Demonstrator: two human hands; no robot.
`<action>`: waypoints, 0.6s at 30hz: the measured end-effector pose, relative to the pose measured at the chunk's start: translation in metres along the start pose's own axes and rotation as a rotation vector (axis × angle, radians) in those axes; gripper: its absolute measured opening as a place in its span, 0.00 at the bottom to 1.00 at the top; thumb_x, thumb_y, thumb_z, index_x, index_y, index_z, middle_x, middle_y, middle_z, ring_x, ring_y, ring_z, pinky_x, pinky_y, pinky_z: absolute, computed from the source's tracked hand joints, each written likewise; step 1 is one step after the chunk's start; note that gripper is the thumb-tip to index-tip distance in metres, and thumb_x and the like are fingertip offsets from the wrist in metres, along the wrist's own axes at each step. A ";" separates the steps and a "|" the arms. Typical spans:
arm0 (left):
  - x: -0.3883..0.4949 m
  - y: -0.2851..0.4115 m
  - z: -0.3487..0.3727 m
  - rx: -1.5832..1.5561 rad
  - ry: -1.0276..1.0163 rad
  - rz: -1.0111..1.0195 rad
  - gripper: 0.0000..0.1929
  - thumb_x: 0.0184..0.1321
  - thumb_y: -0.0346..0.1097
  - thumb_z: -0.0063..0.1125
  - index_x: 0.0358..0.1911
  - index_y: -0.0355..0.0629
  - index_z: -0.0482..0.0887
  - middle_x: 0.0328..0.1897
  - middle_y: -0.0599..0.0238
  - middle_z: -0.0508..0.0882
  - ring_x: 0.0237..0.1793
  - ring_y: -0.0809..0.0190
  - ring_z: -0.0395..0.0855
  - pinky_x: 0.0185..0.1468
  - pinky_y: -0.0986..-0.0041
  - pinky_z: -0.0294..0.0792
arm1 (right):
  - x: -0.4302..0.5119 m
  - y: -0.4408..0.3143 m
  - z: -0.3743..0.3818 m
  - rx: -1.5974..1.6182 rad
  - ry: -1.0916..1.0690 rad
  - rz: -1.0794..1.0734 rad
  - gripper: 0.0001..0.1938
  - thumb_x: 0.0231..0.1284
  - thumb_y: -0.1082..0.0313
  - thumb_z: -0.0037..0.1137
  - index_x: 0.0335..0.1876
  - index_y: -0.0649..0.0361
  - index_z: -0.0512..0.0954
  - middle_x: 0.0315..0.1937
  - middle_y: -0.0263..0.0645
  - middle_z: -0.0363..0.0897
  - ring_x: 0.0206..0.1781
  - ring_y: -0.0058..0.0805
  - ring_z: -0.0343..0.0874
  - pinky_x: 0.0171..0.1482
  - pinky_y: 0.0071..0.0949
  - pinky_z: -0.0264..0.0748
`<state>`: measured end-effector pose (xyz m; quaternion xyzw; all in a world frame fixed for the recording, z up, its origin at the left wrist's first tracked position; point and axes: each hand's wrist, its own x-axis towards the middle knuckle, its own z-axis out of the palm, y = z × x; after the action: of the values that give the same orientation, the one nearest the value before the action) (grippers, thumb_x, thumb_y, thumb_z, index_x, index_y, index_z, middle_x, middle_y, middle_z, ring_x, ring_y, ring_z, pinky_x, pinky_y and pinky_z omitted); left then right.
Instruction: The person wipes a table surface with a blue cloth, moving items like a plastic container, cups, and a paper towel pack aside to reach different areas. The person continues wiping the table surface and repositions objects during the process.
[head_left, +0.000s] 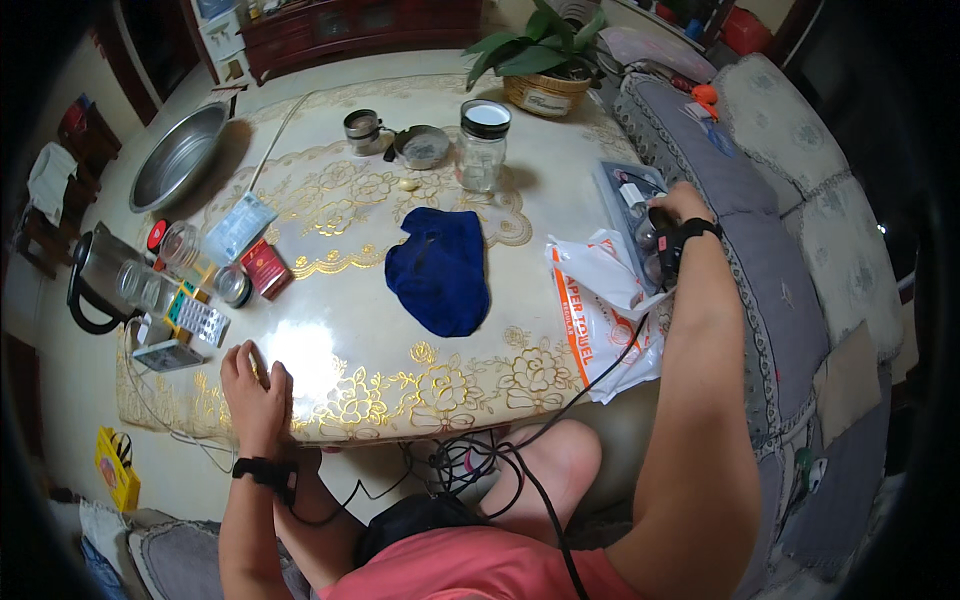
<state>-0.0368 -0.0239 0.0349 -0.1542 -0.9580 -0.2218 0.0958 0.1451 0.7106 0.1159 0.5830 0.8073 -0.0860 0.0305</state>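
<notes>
My right hand (681, 202) reaches over the side of a clear plastic box (606, 196) at the table's right. A white charger plug (632, 196) lies in the box near my fingertips. My fingers are partly hidden there, so whether they grip anything cannot be told. My left hand (255, 390) rests at the near left edge of the table, fingers slightly apart and holding nothing. A crumpled dark blue cloth item (442, 274) lies flat mid-table. Left of the box, partly against it, is a white and orange paper towel pack (607, 322). Both wrists wear black strapped devices with cables.
Across the table stand a lidded glass jar (481, 150), a metal dish (421, 146) and a potted plant (547, 94). Leftward are a steel basin (180, 157), an electric kettle (105, 277), several jars and a red box (265, 268). Black cables (480, 457) tangle over my lap.
</notes>
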 end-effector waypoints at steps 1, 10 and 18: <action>0.000 0.000 0.000 -0.025 0.004 0.016 0.27 0.62 0.41 0.62 0.63 0.37 0.76 0.67 0.45 0.73 0.68 0.41 0.70 0.73 0.56 0.63 | 0.001 0.002 0.001 0.035 0.006 -0.041 0.34 0.47 0.45 0.76 0.57 0.61 0.83 0.60 0.47 0.84 0.64 0.51 0.81 0.66 0.63 0.65; -0.002 -0.003 0.002 0.009 0.060 0.015 0.30 0.57 0.48 0.63 0.61 0.37 0.78 0.65 0.44 0.75 0.67 0.41 0.71 0.72 0.54 0.63 | -0.068 -0.106 -0.043 0.449 0.625 -0.589 0.16 0.63 0.55 0.63 0.47 0.57 0.86 0.45 0.43 0.89 0.48 0.40 0.88 0.49 0.37 0.80; -0.002 -0.001 -0.001 0.002 0.089 0.030 0.30 0.57 0.47 0.64 0.60 0.35 0.79 0.63 0.44 0.76 0.65 0.42 0.71 0.72 0.54 0.63 | -0.317 -0.325 0.059 0.516 0.148 -1.419 0.20 0.57 0.54 0.67 0.49 0.59 0.85 0.46 0.48 0.86 0.50 0.45 0.85 0.54 0.39 0.80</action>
<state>-0.0352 -0.0259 0.0345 -0.1582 -0.9507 -0.2260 0.1416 -0.0646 0.3040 0.1394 -0.0835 0.9430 -0.2319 -0.2235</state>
